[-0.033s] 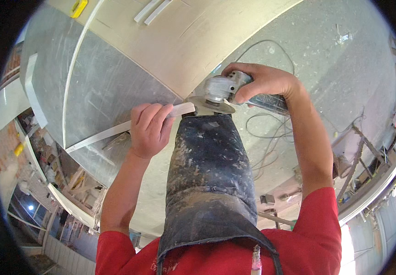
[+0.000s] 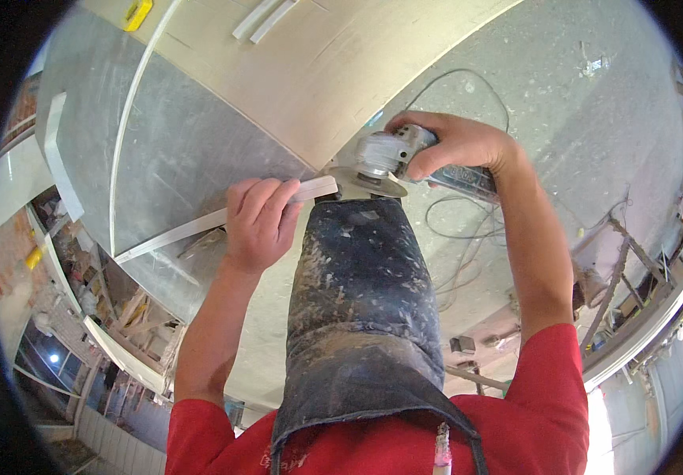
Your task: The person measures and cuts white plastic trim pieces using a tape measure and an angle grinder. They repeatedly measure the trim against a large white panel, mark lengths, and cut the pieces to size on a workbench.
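Gripping a pale strip (image 2: 317, 188), the left hand (image 2: 261, 224) is left of the apron (image 2: 361, 289); beyond it, the right hand (image 2: 466, 146) holds a grinder (image 2: 378, 153).

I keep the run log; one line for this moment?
left hand: holds white strip; right hand: grips angle grinder; disc: near strip's end

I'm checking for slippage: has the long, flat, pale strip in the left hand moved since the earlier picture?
No, not visibly: judged by the flat tan board, the strip keeps its place.
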### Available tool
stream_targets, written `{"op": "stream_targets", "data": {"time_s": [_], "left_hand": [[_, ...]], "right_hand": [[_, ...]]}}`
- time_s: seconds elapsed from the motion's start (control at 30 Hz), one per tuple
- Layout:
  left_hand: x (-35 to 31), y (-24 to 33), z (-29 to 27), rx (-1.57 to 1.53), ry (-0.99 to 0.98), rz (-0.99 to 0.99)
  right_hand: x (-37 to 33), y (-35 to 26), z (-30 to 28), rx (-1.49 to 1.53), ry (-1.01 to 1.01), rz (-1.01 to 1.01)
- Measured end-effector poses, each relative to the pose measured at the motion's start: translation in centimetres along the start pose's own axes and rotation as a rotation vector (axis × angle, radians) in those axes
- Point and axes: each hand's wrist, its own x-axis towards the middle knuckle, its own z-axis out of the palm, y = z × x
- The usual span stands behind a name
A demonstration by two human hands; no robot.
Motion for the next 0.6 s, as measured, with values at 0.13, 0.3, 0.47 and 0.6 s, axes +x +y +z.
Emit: {"op": "stream_targets", "data": {"time_s": [0.13,0.3,0.47,0.6], "left_hand": [[0.6,0.6,0.2,-0.003,0.001,-0.001],[2.0,1.8,0.8,0.007,-0.005,0.039],[2.2,1.6,1.3,0.011,0.040,0.113],[1.9,0.8,1.6,0.014,0.080,0.158]], "right_hand": [[-2.7,2.7,2.7,0.176,0.078,0.041],[-6.5,5.7,11.7,0.694,0.568,0.105],[-1.6,4.6,22.5,1.101,1.108,-0.231],[2.9,3.2,27.0,1.258,1.282,-0.359]]}}
